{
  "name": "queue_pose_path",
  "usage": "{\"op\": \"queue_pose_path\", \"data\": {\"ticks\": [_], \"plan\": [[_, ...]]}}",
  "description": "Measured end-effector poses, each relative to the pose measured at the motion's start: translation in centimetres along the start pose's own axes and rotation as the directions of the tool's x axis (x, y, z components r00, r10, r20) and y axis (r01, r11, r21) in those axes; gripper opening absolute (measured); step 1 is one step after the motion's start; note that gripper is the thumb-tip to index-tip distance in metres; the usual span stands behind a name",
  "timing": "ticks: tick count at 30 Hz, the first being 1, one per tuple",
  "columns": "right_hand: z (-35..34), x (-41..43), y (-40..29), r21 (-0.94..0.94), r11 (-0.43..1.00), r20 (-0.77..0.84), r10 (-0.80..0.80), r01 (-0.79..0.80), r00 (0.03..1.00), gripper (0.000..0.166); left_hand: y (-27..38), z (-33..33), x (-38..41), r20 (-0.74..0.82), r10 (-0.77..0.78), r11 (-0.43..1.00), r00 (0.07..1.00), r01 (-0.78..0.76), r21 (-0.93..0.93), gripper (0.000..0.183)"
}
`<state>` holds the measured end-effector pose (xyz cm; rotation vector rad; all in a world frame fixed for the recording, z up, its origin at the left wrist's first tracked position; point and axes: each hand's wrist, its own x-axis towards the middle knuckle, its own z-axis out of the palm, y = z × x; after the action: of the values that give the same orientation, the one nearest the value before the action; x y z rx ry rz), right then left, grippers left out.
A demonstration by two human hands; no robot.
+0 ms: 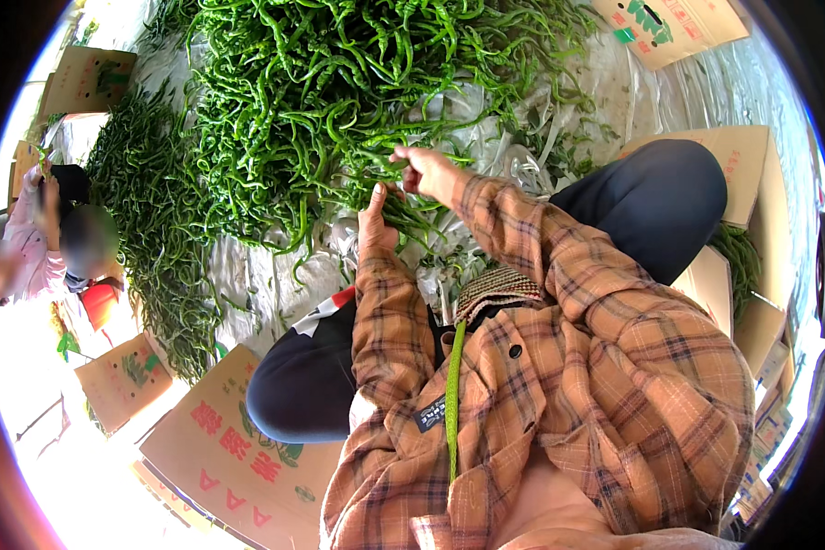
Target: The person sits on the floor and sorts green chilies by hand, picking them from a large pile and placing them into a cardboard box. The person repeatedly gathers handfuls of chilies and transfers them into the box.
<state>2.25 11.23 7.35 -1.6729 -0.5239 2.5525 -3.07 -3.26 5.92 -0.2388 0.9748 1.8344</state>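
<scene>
A large heap of long green chili peppers [330,89] spreads over plastic sheeting [261,275] before me. My left hand [378,230] is at the heap's near edge, thumb up, with a bunch of green chili peppers [416,221] in its grasp; its fingers are mostly hidden by them. Just above and to the right of it is my right hand [430,173], with the index finger stretched towards the heap and the other fingers curled. A blurred pepper lies by that fingertip, and whether the hand grips it cannot be made out.
Printed cardboard boxes [240,467] stand at my left knee, and an open carton [763,240] holding peppers [735,265] is at my right. Another carton [674,31] is at the upper right. Two people [41,240] are at the far left, beside a darker pepper pile [151,206]. Loose leaves [454,268] litter the sheeting.
</scene>
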Motion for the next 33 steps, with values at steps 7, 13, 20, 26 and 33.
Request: {"op": "queue_pose_path", "data": {"ticks": [7,13,20,26,33], "plan": [[1.4,0.0,8.4,-0.456,0.773,0.184,-0.404,0.441,0.896,0.026,2.3,-0.5,-1.4,-0.190,0.053,0.997,0.980,-0.062,-0.038,0.025],[-3.2,1.3,6.4,-0.860,0.005,0.404,-0.605,0.511,0.686,0.020,5.7,-3.9,-1.0,-0.264,0.327,0.918,0.907,-0.371,-0.138,0.022],[-8.7,4.4,3.2,-0.714,-0.680,0.631,-0.521,0.167,0.575,0.032,5.6,-0.9,-0.6,-0.420,0.288,0.935,0.861,-0.347,-0.071,0.033],[-10.7,3.5,1.4,-0.759,-0.563,0.636,-0.535,0.327,0.556,0.020,5.2,-2.8,0.4,-0.400,0.250,0.927,0.882,-0.337,-0.163,0.033],[-9.0,7.5,-0.9,-0.765,0.580,-0.213,-0.638,0.280,0.740,0.034,4.0,-3.1,1.7,-0.414,0.184,0.951,0.891,-0.267,-0.153,0.029]]}}
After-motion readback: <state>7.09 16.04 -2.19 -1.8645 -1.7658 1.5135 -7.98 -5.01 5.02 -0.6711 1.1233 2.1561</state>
